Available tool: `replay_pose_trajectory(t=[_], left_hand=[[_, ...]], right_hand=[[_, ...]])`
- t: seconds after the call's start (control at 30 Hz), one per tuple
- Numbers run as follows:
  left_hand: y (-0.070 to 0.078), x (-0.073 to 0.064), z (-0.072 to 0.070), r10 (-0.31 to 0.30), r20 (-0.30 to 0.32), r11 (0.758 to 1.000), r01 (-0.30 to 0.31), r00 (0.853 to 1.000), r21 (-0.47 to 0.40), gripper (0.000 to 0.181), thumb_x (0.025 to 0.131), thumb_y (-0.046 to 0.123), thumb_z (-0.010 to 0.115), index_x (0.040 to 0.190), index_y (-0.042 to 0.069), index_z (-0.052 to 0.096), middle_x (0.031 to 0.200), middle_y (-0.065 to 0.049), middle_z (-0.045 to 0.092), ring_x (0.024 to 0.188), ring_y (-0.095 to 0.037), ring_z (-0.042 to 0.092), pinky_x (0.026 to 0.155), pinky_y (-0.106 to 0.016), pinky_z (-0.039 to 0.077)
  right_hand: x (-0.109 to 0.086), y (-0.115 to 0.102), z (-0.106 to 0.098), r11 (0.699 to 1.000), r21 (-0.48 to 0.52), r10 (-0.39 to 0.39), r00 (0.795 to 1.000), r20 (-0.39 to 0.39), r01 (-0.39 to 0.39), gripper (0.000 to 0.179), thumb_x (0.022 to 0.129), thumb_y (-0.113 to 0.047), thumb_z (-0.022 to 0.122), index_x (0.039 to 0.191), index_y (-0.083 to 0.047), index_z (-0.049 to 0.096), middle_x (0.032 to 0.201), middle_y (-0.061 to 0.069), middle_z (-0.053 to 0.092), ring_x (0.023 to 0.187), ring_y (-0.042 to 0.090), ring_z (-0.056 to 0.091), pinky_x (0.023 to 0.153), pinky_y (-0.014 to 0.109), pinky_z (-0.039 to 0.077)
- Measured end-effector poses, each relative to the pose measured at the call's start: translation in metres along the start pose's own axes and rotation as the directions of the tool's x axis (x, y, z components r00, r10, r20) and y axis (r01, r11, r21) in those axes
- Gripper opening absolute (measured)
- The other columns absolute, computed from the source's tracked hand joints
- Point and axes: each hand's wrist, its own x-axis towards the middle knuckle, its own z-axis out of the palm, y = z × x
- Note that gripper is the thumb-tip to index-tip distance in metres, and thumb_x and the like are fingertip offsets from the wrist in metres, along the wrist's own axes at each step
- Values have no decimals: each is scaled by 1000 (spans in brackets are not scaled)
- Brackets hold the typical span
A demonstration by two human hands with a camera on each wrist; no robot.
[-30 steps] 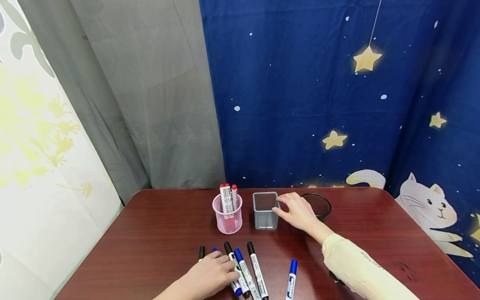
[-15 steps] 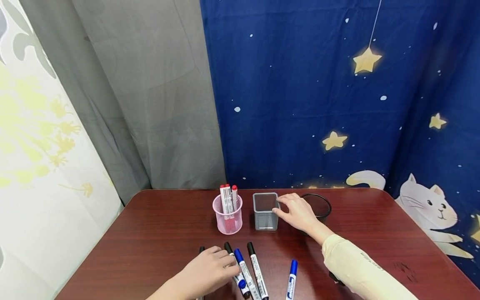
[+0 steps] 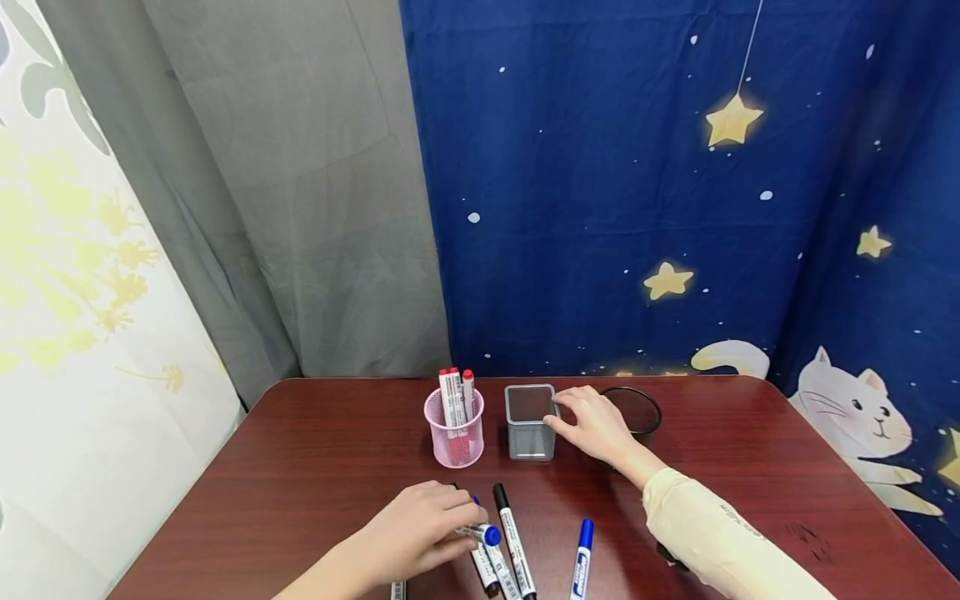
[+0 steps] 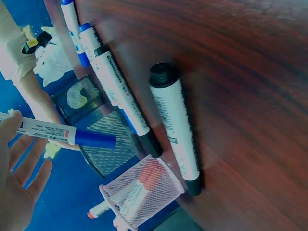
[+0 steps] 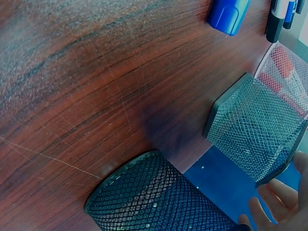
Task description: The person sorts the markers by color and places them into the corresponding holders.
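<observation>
A star-dotted blue curtain fills the upper right of the frame, a grey curtain hangs at the upper left, and a pale flowered curtain slants down the left edge. Under them, over the lower half, spreads a reddish-brown table.

A cream sleeve reaches in from the lower right. The right hand beyond it looks relaxed, fingers loosely spread, the tips touching the rim of a grey mesh holder just right of centre. The left hand, bottom centre, has thumb and fingers pinched together on something slim.

A round black mesh holder is partly hidden behind the right wrist; a pink mesh cup sits left of the grey one with red-capped markers upright in it.

At the bottom, a black-capped marker lies beside others partly covered by the left hand, with a lone blue marker apart to their right. The slim thing is a blue-capped marker, held over the loose ones at bottom centre
</observation>
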Motion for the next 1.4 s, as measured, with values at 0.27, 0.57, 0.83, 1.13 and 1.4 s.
replay_pose_trajectory(t=[0.27, 0.57, 0.83, 1.13, 1.4], left_hand=[[-2, 12, -4, -115, -12, 973, 110, 993, -203, 17, 82, 24, 62, 97, 17, 58, 85, 14, 54, 75, 4, 49, 68, -11, 39], [-7, 25, -8, -248, 0, 821, 210, 969, -531, 20, 80, 15, 66, 98, 14, 57, 83, 9, 59, 72, 5, 54, 54, -10, 41], [-6, 39, -21, -378, 53, 681, 316, 924, -661, 18, 79, 5, 64, 96, 4, 58, 81, -2, 61, 71, -6, 59, 62, -25, 49], [-21, 39, -10, -516, 123, 575, 449, 848, -684, 17, 80, 8, 64, 96, 4, 59, 85, -1, 61, 76, -10, 59, 68, -26, 48], [-18, 55, -27, -545, 110, 584, 470, 832, -662, 16, 79, 2, 63, 94, -1, 58, 82, -6, 61, 76, -15, 59, 70, -30, 47]], right_hand=[[0, 0, 0, 1000, 10, 6, 1000, -4, -5, 39, 79, -39, 63, 102, -7, 65, 102, 6, 60, 97, 23, 52, 76, 42, 43], [0, 0, 0, 1000, 12, 4, 1000, -8, -4, 40, 79, -39, 62, 102, -6, 65, 102, 6, 60, 97, 23, 52, 77, 42, 43], [0, 0, 1, 1000, 4, 8, 1000, 1, -8, 40, 79, -39, 62, 102, -6, 65, 102, 6, 60, 97, 23, 52, 77, 43, 43], [-1, -1, 1, 1000, 12, 2, 1000, -2, -2, 40, 79, -38, 62, 102, -6, 65, 102, 7, 60, 97, 23, 52, 77, 42, 43], [-1, -1, 0, 1000, 18, 4, 1000, -7, -4, 39, 79, -38, 63, 102, -6, 65, 102, 6, 60, 97, 23, 52, 77, 41, 43]])
